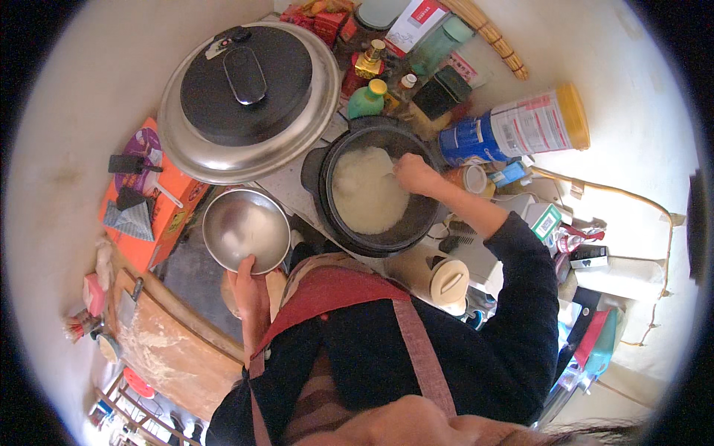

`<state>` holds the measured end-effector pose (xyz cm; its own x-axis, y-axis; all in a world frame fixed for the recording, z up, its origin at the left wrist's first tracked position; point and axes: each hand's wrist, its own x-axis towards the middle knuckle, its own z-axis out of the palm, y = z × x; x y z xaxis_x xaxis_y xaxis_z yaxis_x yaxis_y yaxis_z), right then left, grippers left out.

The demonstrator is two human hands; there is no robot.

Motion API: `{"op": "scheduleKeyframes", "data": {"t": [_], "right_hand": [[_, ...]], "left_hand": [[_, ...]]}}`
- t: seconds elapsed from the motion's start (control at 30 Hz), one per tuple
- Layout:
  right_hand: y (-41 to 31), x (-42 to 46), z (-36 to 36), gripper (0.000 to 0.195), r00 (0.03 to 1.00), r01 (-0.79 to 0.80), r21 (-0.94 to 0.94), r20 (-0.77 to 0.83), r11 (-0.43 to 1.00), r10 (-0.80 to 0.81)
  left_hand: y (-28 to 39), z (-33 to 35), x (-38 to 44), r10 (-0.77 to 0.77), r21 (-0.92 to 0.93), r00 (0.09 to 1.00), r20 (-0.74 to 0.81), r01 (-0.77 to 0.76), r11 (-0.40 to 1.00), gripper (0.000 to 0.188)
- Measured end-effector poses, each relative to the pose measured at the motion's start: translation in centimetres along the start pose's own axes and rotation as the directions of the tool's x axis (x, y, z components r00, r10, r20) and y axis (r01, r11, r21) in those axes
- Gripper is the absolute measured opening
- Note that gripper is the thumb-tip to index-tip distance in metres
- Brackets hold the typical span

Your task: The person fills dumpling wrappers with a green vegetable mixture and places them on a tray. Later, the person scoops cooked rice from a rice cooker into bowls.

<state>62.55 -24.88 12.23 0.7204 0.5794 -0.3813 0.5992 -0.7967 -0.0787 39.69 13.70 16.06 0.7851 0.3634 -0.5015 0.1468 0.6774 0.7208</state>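
Observation:
My left hand (pixel 251 290) grips the rim of a shallow stainless steel bowl (pixel 223 228), thumb inside the rim. The bowl is tilted and its inside looks bare. To its right stands a black cooking pot (pixel 422 214) holding a pale, whitish mass that looks like cooked rice (pixel 365 195). Over the pot's right side, my right hand (pixel 415 175) has its fingers curled down at the edge of the pale mass. A light shape shows by the fingertips, but whether it is a utensil in my grip is unclear.
A large steel lid-like appliance (pixel 326 111) with a black top stands behind the bowl. Bottles, including a green one (pixel 365 103), crowd behind the pot. A blue canister (pixel 474 136) and a cream kettle (pixel 449 279) stand right. A floury wooden board (pixel 173 357) lies lower left.

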Motion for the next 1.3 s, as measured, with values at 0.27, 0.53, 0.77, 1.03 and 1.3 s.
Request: {"op": "scheduleKeyframes", "data": {"t": [0.27, 0.53, 0.77, 1.03, 1.3], "right_hand": [[-1.3, 1.5, 2.4, 0.021, 0.984, 0.167, 0.229, -0.102, 0.959, -0.147], [-5.9, 0.0, -1.8, 0.027, 0.913, -0.360, 0.927, 0.327, 0.106, 0.244], [-5.4, -4.1, -4.8, 0.029, 0.948, -0.295, 0.953, 0.284, 0.063, 0.144], [-4.8, -12.7, -10.4, 0.032, 0.946, -0.236, 0.952, 0.179, 0.197, 0.270], [-9.6, -15.6, -16.0, 0.022, 0.870, 0.040, 0.680, -0.384, 0.732, 0.308]], "left_hand": [[0.4, 0.8, -0.5, -0.006, -0.010, 1.000, -0.004, 0.006, 1.000, 0.037], [0.5, 1.1, -0.2, -0.004, 0.016, 1.000, 0.019, 0.003, 1.000, 0.043], [1.4, 4.5, -0.3, -0.020, 0.053, 0.993, 0.116, 0.014, 0.998, 0.059], [0.5, 9.6, 1.0, -0.003, 0.128, 0.967, 0.255, -0.031, 0.991, 0.070], [-2.5, 14.7, 0.7, -0.041, 0.278, 0.910, 0.411, -0.082, 0.957, 0.066]]}}
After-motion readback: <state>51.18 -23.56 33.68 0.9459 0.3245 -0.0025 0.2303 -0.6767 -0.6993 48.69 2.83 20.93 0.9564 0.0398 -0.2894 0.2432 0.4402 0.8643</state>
